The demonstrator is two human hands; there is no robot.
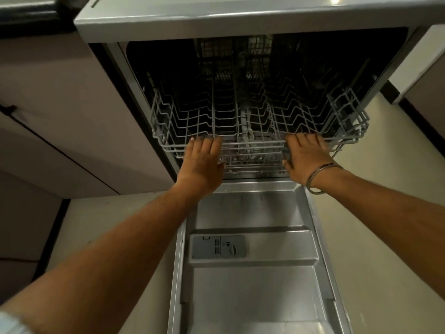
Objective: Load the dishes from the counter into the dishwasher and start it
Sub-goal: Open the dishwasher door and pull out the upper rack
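Both the left hand (pixel 201 160) and right hand (pixel 304 155) curl over the empty wire rack's (pixel 252 112) front rail at 12 o'clock, which looks light, stiff and free-rolling, best gripped there.

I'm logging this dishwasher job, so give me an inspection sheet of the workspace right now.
Surface: dishwasher door folded down flat, bare steel inner panel with grey detergent dispenser.
Job's things: lower rack at the tub's mouth, no dishes seen in it; counter dishes not in view.
Clutter: nothing seen.
Grippers: left hand and right hand each hold the rack's front rail, fingers hooked over the wire; bangle on the right wrist.
Cables: nothing seen.
Surroundings: cabinet fronts at left, pale floor, grey countertop edge above.
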